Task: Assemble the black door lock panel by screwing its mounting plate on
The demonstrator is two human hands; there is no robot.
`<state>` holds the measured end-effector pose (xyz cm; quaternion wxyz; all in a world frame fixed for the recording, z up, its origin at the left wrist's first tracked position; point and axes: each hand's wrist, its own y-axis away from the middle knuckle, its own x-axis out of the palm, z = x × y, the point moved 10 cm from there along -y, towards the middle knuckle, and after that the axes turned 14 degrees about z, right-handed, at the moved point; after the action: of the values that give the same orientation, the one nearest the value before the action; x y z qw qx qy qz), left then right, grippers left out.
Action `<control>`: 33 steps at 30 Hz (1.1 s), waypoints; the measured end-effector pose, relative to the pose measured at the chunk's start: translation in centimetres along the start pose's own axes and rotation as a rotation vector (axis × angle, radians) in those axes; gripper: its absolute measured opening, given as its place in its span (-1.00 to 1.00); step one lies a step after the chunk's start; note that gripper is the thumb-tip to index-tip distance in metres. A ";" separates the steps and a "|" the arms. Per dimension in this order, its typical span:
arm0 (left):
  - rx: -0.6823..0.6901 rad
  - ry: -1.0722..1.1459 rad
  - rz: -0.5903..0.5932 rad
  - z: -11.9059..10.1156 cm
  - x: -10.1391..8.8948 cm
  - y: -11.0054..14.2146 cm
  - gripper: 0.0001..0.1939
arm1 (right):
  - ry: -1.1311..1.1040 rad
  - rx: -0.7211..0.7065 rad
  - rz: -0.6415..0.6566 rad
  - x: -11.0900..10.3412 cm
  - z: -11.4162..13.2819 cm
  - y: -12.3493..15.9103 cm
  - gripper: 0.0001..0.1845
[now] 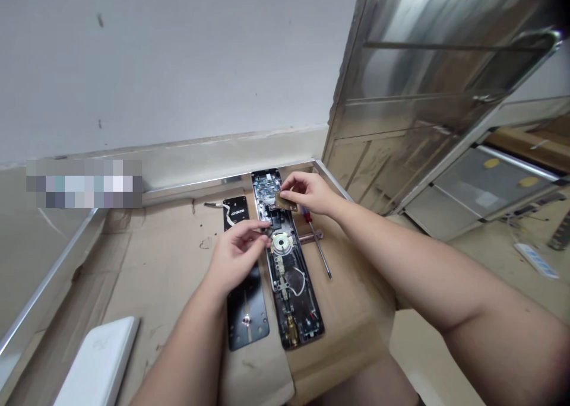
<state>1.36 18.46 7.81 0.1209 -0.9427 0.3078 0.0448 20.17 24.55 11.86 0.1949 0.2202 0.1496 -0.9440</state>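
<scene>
A long, black, opened lock-like housing (296, 275) lies on the cardboard, its inside facing up. Inside it are a circuit board (266, 185) at the far end, a round metal disc (282, 243) and a brass-coloured cylinder (291, 330) at the near end. Between thumb and fingers, my right hand (312, 193) pinches a small flat brownish plate (285, 202) over the housing beside the circuit board. My left hand (240, 249) reaches to the housing's left edge, thumb and forefinger apart, their tips at the edge near the disc. Beneath that hand lies a black cover plate (247, 311), partly hidden.
A screwdriver (321, 249) lies right of the housing, across a small reddish-brown strip (310, 237). A white flat box-like object (100, 364) sits at the near left. Cardboard (164, 275) covers the table, with a wall behind and a metal door (401, 97) at right.
</scene>
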 end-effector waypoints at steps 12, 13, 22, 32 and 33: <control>0.137 -0.722 0.061 -1.6 3.1 -0.4 -0.84 | -0.005 -0.024 0.007 0.1 0.3 -0.1 -0.76; 0.122 -0.723 0.043 -1.5 3.0 -0.4 -0.83 | -0.006 -0.022 0.010 0.2 0.3 -0.1 -0.76; 0.104 -0.738 -0.031 -1.3 2.8 -0.1 -0.85 | -0.006 -0.022 0.024 0.3 0.1 -0.3 -0.76; 0.051 -0.723 0.167 -0.9 3.8 -0.1 -0.76 | -0.040 -0.038 0.023 0.0 0.7 0.1 -0.74; 0.040 -0.723 0.178 -0.7 3.9 -0.1 -0.75 | -0.045 -0.041 0.037 0.0 0.8 0.1 -0.77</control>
<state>4.58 16.17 7.93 0.2361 -0.8329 0.3268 0.3792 19.89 24.14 12.54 0.2199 0.1976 0.1603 -0.9418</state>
